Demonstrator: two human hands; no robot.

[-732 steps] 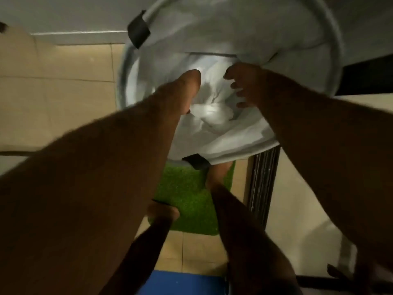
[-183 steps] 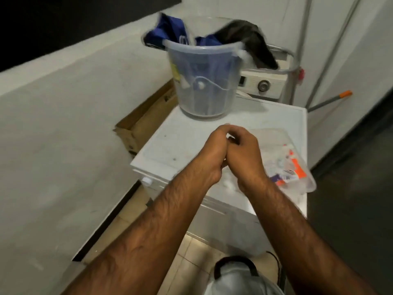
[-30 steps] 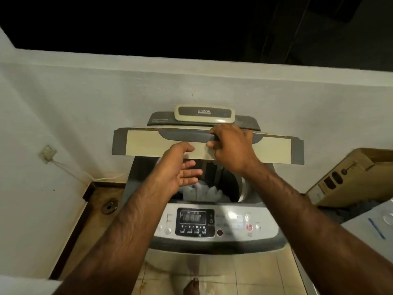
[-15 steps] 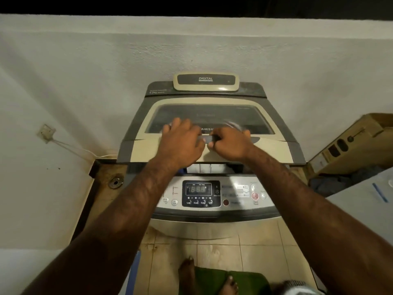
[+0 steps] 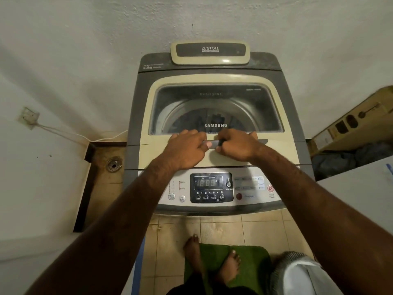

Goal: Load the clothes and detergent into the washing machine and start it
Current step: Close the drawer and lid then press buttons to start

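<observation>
The top-loading washing machine (image 5: 212, 67) stands against the white wall with its cream lid (image 5: 161, 99) lying flat and closed. Through the lid's window the steel drum (image 5: 191, 111) shows dimly; I cannot make out clothes or detergent inside. My left hand (image 5: 187, 150) rests on the lid's front edge, its thumb by the grey lid handle (image 5: 261, 142). My right hand (image 5: 236, 145) grips that handle with curled fingers. Below my hands the control panel (image 5: 212, 187) shows a lit display, with the red start button (image 5: 270, 188) at its right.
A cardboard box (image 5: 357, 122) and a white appliance top (image 5: 361, 199) crowd the right side. A floor drain (image 5: 114, 165) sits left of the machine, a wall socket (image 5: 28, 117) further left. My bare feet stand on a green mat (image 5: 253, 267) beside a laundry basket (image 5: 302, 275).
The lid, folded up a second ago, has come down flat and closed. Both hands followed it down and stay on its front edge.
</observation>
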